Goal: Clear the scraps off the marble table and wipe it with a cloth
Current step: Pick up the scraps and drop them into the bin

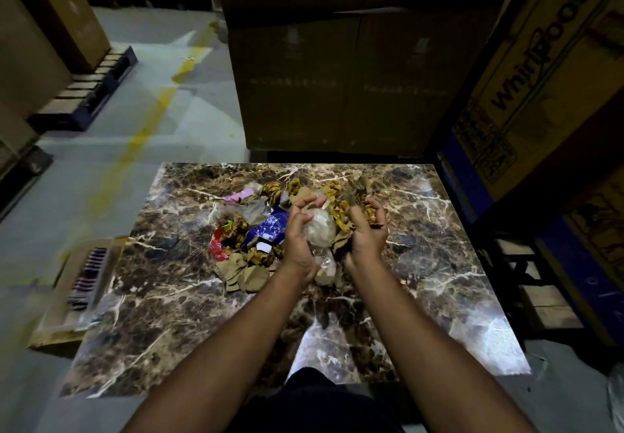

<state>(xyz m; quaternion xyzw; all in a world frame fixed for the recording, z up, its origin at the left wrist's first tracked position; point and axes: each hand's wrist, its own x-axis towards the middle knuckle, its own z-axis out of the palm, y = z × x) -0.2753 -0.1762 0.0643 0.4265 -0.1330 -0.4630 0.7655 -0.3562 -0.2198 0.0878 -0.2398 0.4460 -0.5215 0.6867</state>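
Scraps [270,226] lie heaped mid-way across the marble table [162,301]; we cup our left hand [299,230] and right hand [366,230] around a bundle, palms facing, fingers curled on wrappers, probably so nothing spills.

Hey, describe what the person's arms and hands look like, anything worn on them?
Both forearms are bare up to the bottom edge of the picture: no sleeves show. The left hand and the right hand wear no gloves. No watch, bracelet or ring is visible on either. Dark clothing shows between the arms at the frame's bottom edge.
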